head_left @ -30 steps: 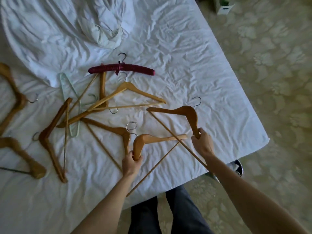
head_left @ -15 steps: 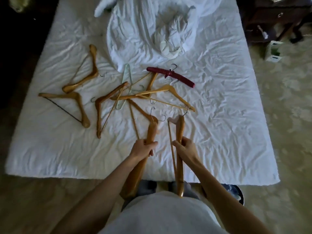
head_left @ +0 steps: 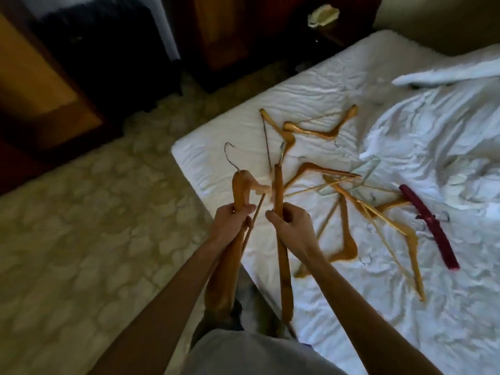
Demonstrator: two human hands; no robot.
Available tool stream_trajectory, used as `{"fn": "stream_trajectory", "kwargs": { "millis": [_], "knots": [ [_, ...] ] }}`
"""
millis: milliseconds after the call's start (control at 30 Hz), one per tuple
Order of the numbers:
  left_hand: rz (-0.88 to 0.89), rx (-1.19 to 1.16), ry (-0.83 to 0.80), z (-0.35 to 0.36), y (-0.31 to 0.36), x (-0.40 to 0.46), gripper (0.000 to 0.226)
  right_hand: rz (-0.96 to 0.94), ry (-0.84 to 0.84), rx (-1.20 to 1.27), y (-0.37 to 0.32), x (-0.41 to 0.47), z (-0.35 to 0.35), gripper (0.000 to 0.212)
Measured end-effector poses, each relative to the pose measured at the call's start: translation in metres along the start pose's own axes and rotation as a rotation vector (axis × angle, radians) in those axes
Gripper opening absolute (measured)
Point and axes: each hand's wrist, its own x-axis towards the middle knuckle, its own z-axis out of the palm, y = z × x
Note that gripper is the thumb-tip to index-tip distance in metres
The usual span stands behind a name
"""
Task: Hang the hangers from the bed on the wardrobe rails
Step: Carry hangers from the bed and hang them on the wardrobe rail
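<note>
My left hand (head_left: 232, 221) grips a wooden hanger (head_left: 239, 186) whose metal hook points up and away. My right hand (head_left: 290, 226) holds a second wooden hanger (head_left: 278, 185) upright beside it. Both hangers are off the bed, over its near corner. On the white bed (head_left: 216, 142) lie several more wooden hangers (head_left: 346, 234), a pale green plastic hanger (head_left: 362, 171) and a dark red padded hanger (head_left: 430, 228). The dark wooden wardrobe (head_left: 40, 85) stands at the far left.
A crumpled white duvet (head_left: 433, 131) covers the right side of the bed. Patterned carpet (head_left: 94, 226) lies between the bed and the dark wooden furniture (head_left: 221, 33) along the back. A pale object (head_left: 323, 14) rests on a dark bedside unit.
Both hands lifted their hangers off the bed and turned them upright. The view has swung left, so the bed now sits to the right and the wardrobe appears at the left.
</note>
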Motion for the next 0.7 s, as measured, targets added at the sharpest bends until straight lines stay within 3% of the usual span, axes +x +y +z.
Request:
{"fn": "stream_trajectory", "kwargs": {
  "millis": [233, 433, 700],
  "knots": [
    [0.087, -0.249, 0.235, -0.213, 0.014, 0.022, 0.020, -0.234, -0.297, -0.031, -0.159, 0.077, 0.166, 0.025],
    [0.182, -0.189, 0.372, -0.415, 0.034, 0.048, 0.025, -0.360, -0.506, 0.028, -0.311, 0.106, 0.309, 0.014],
    [0.309, -0.255, 0.538, -0.636, 0.071, 0.086, 0.031, -0.496, -0.587, -0.001, -0.476, 0.147, 0.480, 0.019]
  ]
}}
